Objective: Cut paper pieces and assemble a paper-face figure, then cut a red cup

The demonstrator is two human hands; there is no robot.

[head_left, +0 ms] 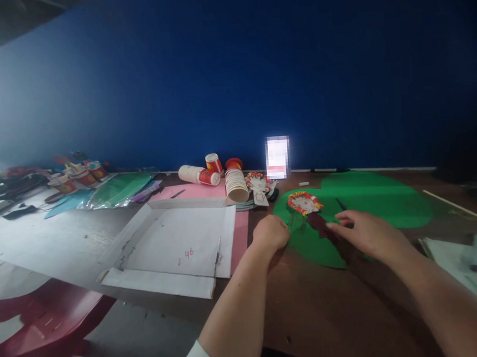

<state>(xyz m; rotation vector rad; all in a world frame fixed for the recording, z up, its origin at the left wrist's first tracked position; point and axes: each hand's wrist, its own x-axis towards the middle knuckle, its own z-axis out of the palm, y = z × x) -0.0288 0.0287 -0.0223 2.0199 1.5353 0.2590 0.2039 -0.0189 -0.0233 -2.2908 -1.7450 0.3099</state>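
Note:
Between the thumb and fingers of my right hand [358, 229] is a dark maroon flat piece [319, 225], perhaps paper or felt, held above a large green sheet [315, 249] with rounded edges. My left hand [271, 233] is closed at the sheet's left edge, its fingertips turned away, so I cannot make out what they hold. Just beyond the maroon piece, a flattened paper-cup craft [304, 202] with a red and yellow rim and a pale middle lies on the green. A thin dark pen-like stick [340, 204] lies beside my right fingers.
A shallow white cardboard box lid [169, 242] lies left, over pink paper [239, 248]. Paper cups [236, 185] and a similar craft [259, 185] stand behind. Another green sheet [381, 199] and a wooden stick [460, 208] are right. A red chair [49, 319] is lower left.

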